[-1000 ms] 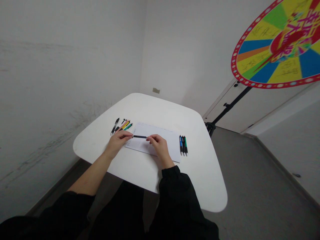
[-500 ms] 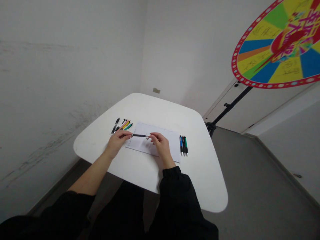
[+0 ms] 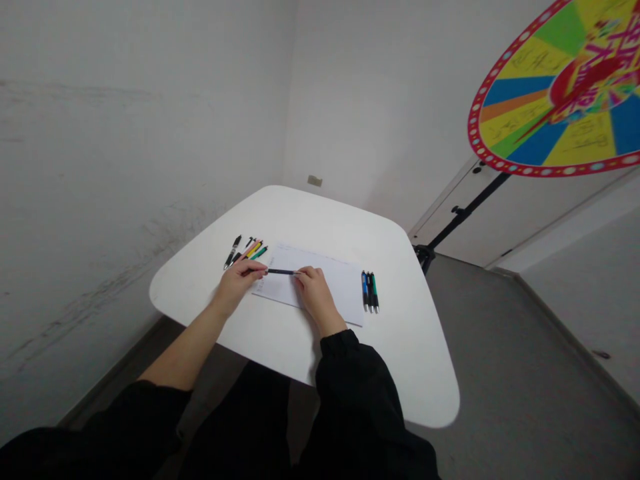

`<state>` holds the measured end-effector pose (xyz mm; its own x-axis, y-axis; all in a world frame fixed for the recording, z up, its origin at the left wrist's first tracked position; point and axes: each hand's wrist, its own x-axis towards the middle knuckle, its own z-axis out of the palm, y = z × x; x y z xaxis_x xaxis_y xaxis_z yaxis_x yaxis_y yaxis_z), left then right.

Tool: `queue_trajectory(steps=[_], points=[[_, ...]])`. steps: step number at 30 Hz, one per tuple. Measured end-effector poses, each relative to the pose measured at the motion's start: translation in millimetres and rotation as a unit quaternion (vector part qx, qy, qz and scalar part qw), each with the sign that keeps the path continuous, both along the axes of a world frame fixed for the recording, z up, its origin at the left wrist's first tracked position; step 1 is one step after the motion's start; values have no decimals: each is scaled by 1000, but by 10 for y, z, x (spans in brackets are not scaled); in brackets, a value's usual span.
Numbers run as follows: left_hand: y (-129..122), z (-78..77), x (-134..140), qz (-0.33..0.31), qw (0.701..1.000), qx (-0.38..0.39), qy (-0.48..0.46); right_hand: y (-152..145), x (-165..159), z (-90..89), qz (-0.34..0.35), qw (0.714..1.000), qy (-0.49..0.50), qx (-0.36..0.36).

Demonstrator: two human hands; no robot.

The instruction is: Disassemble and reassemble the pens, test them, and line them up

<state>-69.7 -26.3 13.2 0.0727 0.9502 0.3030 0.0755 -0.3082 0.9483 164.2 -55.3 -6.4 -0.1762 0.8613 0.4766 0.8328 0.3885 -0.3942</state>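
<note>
A slim dark pen (image 3: 281, 271) lies level between my two hands, above a sheet of white paper. My left hand (image 3: 235, 288) pinches its left end between thumb and fingers. Closed around the other end is my right hand (image 3: 316, 297), with fingertips pressed together at the pen's tip; the fingers hide what exactly is there. Some faint writing shows along the edges of the paper (image 3: 345, 287). Beyond my left hand lies a loose bunch of pens in several colours, among them a yellow pen (image 3: 254, 249) and a black pen (image 3: 233, 251).
To the right of the paper, a blue pen (image 3: 365, 291), a black pen (image 3: 370, 293) and a green pen (image 3: 375, 293) lie side by side. The white table (image 3: 400, 373) has rounded corners. A colourful prize wheel (image 3: 545, 100) on a black stand rises at right. Walls border the left and back.
My right hand has moved slightly left and closed in on the pen's right end, where a small silvery piece showed by its fingers before. My left hand keeps its pinch.
</note>
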Motion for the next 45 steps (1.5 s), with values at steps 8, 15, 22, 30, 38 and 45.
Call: queue_trajectory(steps=[8, 15, 22, 30, 38, 45], points=[[-22, 15, 2, 10, 1000, 1, 14, -41, -43, 96, 2, 996, -84, -36], [-49, 53, -6, 5, 1000, -1, 13, -34, -10, 27, -18, 1000, 14, -21], [-24, 16, 0, 9, 1000, -12, 5, -58, 129, 15, -20, 984, 172, -41], [-50, 51, 11, 5, 1000, -19, -2, -72, 130, 41, -28, 979, 193, -52], [-10, -5, -9, 9, 1000, -3, 11, -86, 140, 208, -36, 915, 393, -85], [3, -27, -5, 13, 1000, -6, 3, -138, 72, 304, 5, 842, 530, -102]])
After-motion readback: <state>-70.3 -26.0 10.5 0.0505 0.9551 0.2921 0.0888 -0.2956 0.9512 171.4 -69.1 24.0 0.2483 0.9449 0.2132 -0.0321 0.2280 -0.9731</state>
